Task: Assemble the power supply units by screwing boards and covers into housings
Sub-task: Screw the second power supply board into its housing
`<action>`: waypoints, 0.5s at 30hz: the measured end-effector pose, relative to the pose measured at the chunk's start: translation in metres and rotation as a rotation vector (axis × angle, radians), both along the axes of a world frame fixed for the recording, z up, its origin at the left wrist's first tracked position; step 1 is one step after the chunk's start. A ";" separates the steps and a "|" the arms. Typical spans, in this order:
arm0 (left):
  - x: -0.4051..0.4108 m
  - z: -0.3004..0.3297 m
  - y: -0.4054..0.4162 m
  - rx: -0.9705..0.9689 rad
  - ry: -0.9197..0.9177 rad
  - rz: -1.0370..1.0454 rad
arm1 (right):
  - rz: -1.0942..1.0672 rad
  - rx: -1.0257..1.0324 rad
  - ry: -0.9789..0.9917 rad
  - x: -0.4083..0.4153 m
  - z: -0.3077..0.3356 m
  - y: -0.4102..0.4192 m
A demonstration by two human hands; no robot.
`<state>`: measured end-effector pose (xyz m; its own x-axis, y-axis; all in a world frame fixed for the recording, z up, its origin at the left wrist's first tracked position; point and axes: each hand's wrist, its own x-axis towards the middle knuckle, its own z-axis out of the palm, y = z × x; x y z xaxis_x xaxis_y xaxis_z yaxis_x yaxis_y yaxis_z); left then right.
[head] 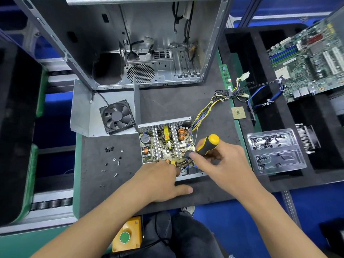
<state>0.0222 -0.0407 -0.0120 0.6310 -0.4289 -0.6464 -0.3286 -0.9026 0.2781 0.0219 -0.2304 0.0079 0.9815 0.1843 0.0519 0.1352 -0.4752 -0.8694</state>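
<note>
Head view: I see the power supply housing (167, 146), board inside, at the counter's (182, 105) centre. Right hand (219, 161) at 3 o'clock of it, fingers (195, 155) curled round a yellow-black screwdriver (208, 144) angled into the board's near corner. Left hand (160, 179) at 6 o'clock, fingers straight, pressing the housing's near edge. Loose screws (111, 161) lie at 9 o'clock; cover with fan (104, 112) at 10.

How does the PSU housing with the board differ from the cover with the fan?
The housing lies in front of the person, filled with a circuit board; the cover lies farther back to the left, carrying only a black fan.
The housing is being worked on: the left hand rests on it and the right hand holds a screwdriver over the board. The cover is untouched.
Both are bent grey sheet metal on the dark mat.
</note>
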 end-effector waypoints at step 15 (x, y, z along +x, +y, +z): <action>0.000 0.001 0.000 -0.004 -0.005 -0.015 | 0.070 -0.084 0.010 0.000 -0.009 0.005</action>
<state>0.0225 -0.0409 -0.0114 0.6280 -0.4407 -0.6415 -0.3433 -0.8966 0.2798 0.0216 -0.2256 -0.0011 0.9663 0.2562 0.0240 0.1627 -0.5362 -0.8283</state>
